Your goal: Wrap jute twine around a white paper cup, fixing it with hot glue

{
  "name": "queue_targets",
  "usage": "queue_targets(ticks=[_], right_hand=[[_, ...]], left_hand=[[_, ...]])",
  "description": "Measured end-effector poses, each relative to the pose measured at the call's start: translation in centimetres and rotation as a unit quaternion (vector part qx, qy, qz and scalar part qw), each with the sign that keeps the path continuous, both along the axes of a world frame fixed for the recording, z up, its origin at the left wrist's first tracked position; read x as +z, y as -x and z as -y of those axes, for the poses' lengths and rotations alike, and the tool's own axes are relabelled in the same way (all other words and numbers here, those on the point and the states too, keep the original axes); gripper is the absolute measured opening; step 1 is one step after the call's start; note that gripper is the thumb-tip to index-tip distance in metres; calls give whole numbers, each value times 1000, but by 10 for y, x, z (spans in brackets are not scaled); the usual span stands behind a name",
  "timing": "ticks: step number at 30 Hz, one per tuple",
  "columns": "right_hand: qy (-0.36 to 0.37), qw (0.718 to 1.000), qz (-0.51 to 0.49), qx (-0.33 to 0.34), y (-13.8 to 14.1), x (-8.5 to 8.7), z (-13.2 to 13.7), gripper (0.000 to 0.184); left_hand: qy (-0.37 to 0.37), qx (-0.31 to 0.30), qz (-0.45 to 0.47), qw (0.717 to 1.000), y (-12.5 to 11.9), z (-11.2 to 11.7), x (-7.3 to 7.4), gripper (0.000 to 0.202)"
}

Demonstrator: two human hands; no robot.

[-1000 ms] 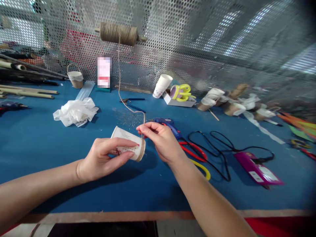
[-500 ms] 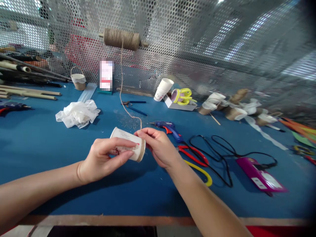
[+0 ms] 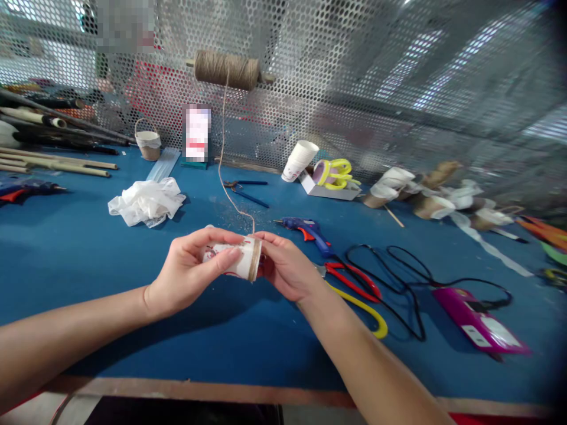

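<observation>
My left hand (image 3: 188,274) is wrapped round a white paper cup (image 3: 230,258) held on its side above the blue table (image 3: 88,254). A band of brown twine circles the cup's base end. My right hand (image 3: 286,268) is closed against that base end, pinching the twine (image 3: 224,147). From the cup the twine runs up to a spool (image 3: 227,69) on a rod fixed to the perforated metal screen.
Close to my right hand lie a blue glue gun (image 3: 308,228), red and yellow scissors (image 3: 354,289), a black cord and a magenta device (image 3: 478,321). A crumpled white plastic bag (image 3: 148,200), pliers (image 3: 245,190), stacked cups (image 3: 301,159), wrapped cups (image 3: 420,192) and bamboo sticks (image 3: 53,165) lie farther back.
My right hand moved from above the cup down against its base end. The left hand turned the cup and lifted it slightly. The view shifted a little.
</observation>
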State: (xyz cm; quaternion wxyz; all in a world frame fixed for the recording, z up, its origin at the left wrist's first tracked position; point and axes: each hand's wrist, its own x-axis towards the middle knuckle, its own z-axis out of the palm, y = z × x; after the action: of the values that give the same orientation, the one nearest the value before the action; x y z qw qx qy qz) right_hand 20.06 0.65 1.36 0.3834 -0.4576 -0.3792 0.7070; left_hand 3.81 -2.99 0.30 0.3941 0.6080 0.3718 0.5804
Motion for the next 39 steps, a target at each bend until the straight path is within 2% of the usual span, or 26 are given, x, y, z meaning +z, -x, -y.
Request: queue_targets(ticks=[2,4,7,9,12,16,19,24,30,32,33,35,36,38,39], right_hand=[[-2,1000,4,6,-1,1,1,26],[-11,1000,9,18,-3,2,1,25],[-40,998,21,43,-7,5,2,22],[-65,996,38,56,-9,8,3,20],[-91,991,69,66,-10,13,5,19],[-117,984,105,87,-13,16,6,23],[-115,981,118,101,-16,16,6,24],[-66,990,90,84,-16,19,7,27],[-59,996,54,28,-14,18,4,30],[-83,995,62,-9,-14,16,3,31],[-104,991,73,-33,-15,15,2,30],[-169,976,116,-79,-15,13,2,27],[-210,961,149,-98,-15,12,2,24],[-300,920,220,-124,-12,10,5,18],[-346,894,252,-133,-10,9,7,14]], left_hand=[[-58,3,-40,997,1,1,0,9],[-150,-5,-103,983,3,2,-1,9],[-291,-8,-187,938,6,1,-1,11],[-347,-9,-216,913,8,1,-1,13],[-401,-30,-228,887,9,-1,1,18],[-433,-79,-232,867,13,-5,2,32],[-467,-118,-255,838,16,-9,0,32],[-546,-100,-306,774,16,-11,2,22],[-573,-74,-317,752,14,-16,0,29],[-560,-76,-315,762,15,-18,-6,36],[-542,-79,-307,778,15,-18,-9,43],[-455,-81,-273,844,13,-16,-13,60],[-380,-83,-251,886,11,-13,-14,67],[-166,-85,-182,965,5,-9,-12,70],[-64,-86,-125,986,1,-7,-9,70]])
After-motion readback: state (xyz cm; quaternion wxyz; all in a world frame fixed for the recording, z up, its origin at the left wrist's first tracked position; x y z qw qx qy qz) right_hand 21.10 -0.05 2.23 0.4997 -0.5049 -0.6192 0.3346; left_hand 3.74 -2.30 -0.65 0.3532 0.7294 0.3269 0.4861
